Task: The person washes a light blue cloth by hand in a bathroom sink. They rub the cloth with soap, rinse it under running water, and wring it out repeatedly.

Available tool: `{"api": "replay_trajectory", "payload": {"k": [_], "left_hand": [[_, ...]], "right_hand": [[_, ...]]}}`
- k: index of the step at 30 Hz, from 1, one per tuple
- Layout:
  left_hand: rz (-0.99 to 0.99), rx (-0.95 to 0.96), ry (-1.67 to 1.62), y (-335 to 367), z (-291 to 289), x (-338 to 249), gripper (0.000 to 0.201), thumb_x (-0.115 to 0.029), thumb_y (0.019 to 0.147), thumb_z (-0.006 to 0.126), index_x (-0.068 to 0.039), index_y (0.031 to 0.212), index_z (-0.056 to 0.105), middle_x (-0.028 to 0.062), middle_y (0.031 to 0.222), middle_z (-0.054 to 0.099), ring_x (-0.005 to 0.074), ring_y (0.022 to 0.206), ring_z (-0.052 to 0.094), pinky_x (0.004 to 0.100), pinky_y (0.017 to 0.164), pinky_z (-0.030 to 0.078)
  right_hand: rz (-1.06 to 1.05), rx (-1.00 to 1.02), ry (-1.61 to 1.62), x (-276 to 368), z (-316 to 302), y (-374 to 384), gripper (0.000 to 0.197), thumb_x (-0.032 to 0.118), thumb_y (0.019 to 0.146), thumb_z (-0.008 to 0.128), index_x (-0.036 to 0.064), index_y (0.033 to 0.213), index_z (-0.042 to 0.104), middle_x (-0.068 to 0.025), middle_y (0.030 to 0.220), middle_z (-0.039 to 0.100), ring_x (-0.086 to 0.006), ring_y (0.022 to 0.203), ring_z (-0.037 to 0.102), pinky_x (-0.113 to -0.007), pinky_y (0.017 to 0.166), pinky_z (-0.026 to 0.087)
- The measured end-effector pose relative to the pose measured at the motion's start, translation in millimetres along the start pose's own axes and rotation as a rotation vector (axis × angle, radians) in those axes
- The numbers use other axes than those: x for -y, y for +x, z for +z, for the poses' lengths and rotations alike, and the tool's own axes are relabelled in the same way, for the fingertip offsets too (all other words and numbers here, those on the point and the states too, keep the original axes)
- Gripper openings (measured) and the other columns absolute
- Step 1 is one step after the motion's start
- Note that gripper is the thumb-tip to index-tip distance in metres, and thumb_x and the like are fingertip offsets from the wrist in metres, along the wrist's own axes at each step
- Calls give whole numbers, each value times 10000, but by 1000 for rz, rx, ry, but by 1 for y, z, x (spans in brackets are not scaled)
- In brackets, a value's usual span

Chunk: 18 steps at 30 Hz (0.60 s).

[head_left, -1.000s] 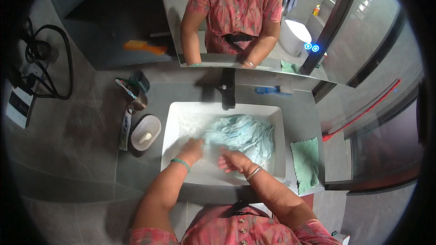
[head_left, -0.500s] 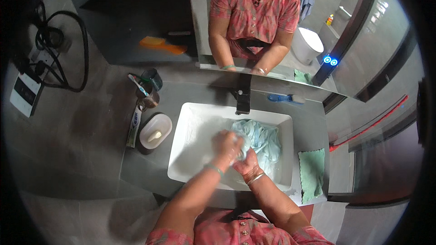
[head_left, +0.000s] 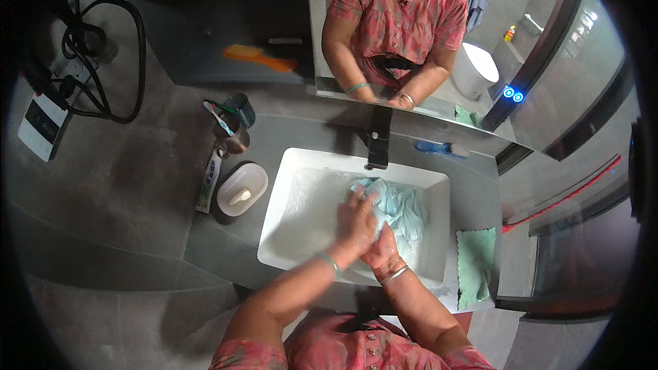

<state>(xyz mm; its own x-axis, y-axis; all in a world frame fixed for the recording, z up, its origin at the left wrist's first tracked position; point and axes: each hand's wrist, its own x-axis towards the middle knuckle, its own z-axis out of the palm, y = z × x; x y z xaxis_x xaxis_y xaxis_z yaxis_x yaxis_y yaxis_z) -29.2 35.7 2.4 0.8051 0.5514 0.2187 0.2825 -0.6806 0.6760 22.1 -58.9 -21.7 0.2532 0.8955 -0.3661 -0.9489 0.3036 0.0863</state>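
Note:
A wet light-blue cloth (head_left: 406, 214), bunched up, lies in the right half of the white sink (head_left: 271, 236), partly in cloudy water. Part of it is gathered between my two hands. My left hand (head_left: 358, 225), a bit smeared by motion, presses over the bunched part from the left. From the right and nearer to me, my right hand (head_left: 384, 249) grips the same bunch, its fingers partly hidden. A green bangle is on my left wrist, a silver one on my right.
Left of the sink stand a soap dish (head_left: 242, 188) with soap, a toothpaste tube (head_left: 208, 181) and a cup with a toothbrush (head_left: 234, 138). The black faucet (head_left: 378, 138) overhangs the sink's far edge. Rightward are a blue brush (head_left: 433, 147) and a green cloth (head_left: 476, 266).
My left hand has slid forward over the bunched cloth, with its fingers now farther up. The right hand keeps its hold. The whole view has shifted slightly.

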Motion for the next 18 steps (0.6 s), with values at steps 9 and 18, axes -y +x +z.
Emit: {"api": "replay_trajectory", "payload": {"k": [9,18], "left_hand": [[19,-146,71,6,-17,-14,452,-300,902,573,-215,1343,624,140,1507,486,454,1414,399,639,1154,269],[236,261,347,3,-34,-16,527,-351,940,590,-154,1428,558,154,1551,437,386,1432,399,588,1180,269]], "right_hand": [[121,307,-135,3,-21,3,495,442,1066,406,188,1487,470,-88,1456,546,-264,1321,532,-516,1098,443],[-117,-36,-239,19,16,-11,452,426,1053,449,153,1399,548,-133,1442,561,-320,1311,545,-517,1085,465]]}}
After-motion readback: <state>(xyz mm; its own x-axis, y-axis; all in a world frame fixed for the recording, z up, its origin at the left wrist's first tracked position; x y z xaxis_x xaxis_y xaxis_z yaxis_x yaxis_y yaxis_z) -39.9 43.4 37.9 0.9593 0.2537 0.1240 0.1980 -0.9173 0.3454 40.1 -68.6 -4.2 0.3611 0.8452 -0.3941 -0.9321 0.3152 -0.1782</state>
